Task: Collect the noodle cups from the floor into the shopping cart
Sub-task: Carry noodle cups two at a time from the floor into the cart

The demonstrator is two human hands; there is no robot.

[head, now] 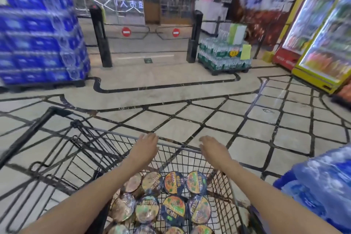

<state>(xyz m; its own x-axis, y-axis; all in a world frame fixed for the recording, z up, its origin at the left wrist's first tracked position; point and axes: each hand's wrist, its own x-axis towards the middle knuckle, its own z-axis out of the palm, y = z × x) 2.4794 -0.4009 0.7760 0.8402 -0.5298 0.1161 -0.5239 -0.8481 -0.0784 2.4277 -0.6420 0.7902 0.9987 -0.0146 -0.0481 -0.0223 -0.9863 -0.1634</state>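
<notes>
Several noodle cups with printed foil lids lie packed together in the black wire shopping cart right below me. Both my arms reach out over the cart. My left hand hovers palm down above the cart's far rim with straight fingers and holds nothing. My right hand is beside it at the same rim, also flat, with nothing in it. No noodle cup shows on the floor in this view.
A second black cart frame stands to the left of my cart. Blue water packs are stacked at the left and more at my right. Entry gates, a green bottle pallet and a drinks fridge stand ahead.
</notes>
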